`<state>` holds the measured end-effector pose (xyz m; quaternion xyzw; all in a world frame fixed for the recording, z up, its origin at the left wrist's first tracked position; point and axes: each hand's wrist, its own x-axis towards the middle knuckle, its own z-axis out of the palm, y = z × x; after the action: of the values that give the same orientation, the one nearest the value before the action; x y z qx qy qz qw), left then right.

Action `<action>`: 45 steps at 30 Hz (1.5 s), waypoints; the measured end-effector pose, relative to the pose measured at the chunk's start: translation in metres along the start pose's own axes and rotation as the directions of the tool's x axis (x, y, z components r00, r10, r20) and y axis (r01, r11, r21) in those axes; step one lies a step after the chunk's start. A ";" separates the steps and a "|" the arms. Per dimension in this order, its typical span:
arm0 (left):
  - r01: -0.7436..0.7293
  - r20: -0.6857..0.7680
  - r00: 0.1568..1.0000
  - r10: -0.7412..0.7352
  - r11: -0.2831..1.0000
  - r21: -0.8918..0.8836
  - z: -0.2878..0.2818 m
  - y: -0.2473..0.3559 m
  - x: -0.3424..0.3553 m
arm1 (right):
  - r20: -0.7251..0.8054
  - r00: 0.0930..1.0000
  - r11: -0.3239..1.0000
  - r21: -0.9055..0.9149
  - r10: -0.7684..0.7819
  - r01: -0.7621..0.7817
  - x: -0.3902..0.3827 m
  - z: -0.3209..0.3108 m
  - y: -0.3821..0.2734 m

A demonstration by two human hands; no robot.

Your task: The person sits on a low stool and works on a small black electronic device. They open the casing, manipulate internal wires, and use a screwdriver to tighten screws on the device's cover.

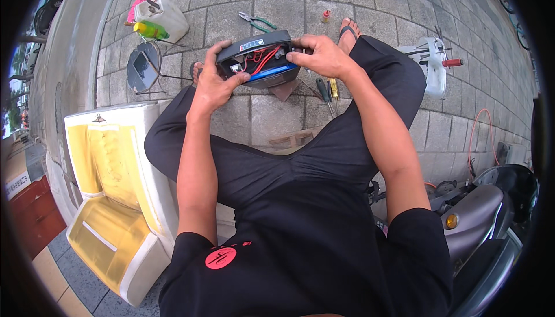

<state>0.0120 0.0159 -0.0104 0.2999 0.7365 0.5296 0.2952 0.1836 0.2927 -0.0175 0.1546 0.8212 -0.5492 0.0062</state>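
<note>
Between my hands, above the paving in front of my lap, is a black battery case with its lid (257, 43) lifted off the box (274, 78). Red wires (266, 60) and a blue pack (272, 72) show in the gap. My left hand (219, 86) grips the left end, thumb by the lower rim and fingers on the lid. At the other end, my right hand (324, 57) holds the lid corner between thumb and fingers. A flat brownish piece (285, 90) lies beneath the box. Screwdrivers (326, 93) lie near my right hand; green-handled pliers (257, 22) lie beyond the case.
A small red-capped bottle (326, 16) stands farther off. At left are a white jug (167, 19), a yellow-green bottle (151, 30), a phone (144, 69) on a round stand and a yellow-white seat (115, 201). At right are a white tub (435, 77) and a scooter (474, 219).
</note>
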 end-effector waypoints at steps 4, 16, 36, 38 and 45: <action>0.022 -0.007 1.000 -0.022 1.000 0.005 -0.001 0.005 -0.002 | 0.002 1.000 1.000 -0.015 0.004 -0.004 0.000 -0.001 -0.004; -0.019 -0.011 1.000 0.020 0.997 0.072 -0.003 0.001 0.000 | 0.045 0.998 0.990 0.127 0.050 -0.055 0.006 -0.001 0.006; -0.007 -0.059 0.998 0.019 0.978 0.210 -0.003 0.009 -0.002 | -0.022 0.999 0.973 0.230 0.038 -0.032 0.015 -0.004 0.003; -0.007 -0.050 0.999 0.019 0.975 0.224 -0.004 0.011 -0.002 | -0.006 0.998 0.972 0.229 0.057 -0.055 0.017 -0.005 0.009; -0.071 -0.023 0.997 0.073 0.993 0.096 -0.015 0.007 0.000 | -0.031 0.998 0.970 0.241 0.048 -0.039 0.011 -0.005 -0.010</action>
<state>0.0020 0.0086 0.0000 0.3331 0.7535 0.5079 0.2516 0.1713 0.2967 -0.0088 0.1821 0.7452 -0.6413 -0.0159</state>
